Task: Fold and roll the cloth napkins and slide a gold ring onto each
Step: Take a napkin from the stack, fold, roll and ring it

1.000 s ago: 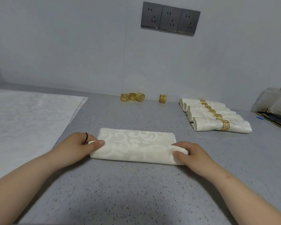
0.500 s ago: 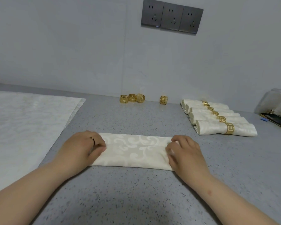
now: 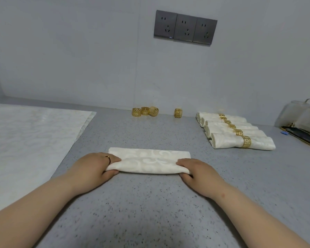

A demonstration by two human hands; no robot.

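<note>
A cream patterned napkin [image 3: 149, 161] lies across the grey counter, its near part rolled into a tube and a flat strip left behind it. My left hand [image 3: 95, 167] grips the roll's left end, thumb under and fingers over. My right hand [image 3: 195, 170] grips the right end the same way. Several loose gold rings stand by the wall: a cluster of three [image 3: 145, 111] and a single ring [image 3: 178, 112]. Several rolled napkins with gold rings [image 3: 240, 135] lie in a row at the right.
A stack of flat cream napkins [image 3: 25, 140] covers the counter's left side. A clear plastic bag and a dark flat item [image 3: 302, 122] sit at the far right. Grey wall sockets [image 3: 185, 27] are mounted above the counter.
The napkin went from a flat folded strip to partly rolled. Both hands moved from pressing its ends to curling round the near roll and turning it away from me.
</note>
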